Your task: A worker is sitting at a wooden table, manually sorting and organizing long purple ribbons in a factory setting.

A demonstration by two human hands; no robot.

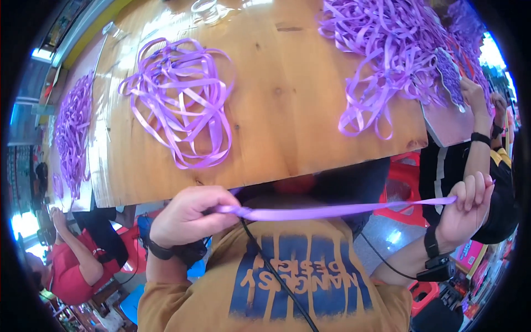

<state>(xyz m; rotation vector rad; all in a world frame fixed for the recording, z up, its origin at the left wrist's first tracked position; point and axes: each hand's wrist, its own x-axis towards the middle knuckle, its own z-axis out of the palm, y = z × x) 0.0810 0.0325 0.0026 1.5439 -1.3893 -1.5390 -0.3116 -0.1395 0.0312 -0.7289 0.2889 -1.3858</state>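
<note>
A flat purple ribbon (326, 213) is stretched almost level in front of my chest, just off the table's near edge. My left hand (193, 217) pinches one end, where the ribbon looks folded or knotted beside the thumb. Out to the right, my right hand (467, 210) has its fingers curled over the other end. On the table, beyond my left hand, lies a loose heap of purple ribbon loops (185, 86). A much bigger tangled pile of the same ribbons (387, 50) covers the far right, some strands trailing toward me.
The wooden table (276, 127) ends just ahead of my hands. More purple ribbons (74, 130) lie on a surface at the left, where a person in red (77, 265) sits. Another person's hand (475, 99) is by the right pile. Black cables (276, 276) hang across my shirt.
</note>
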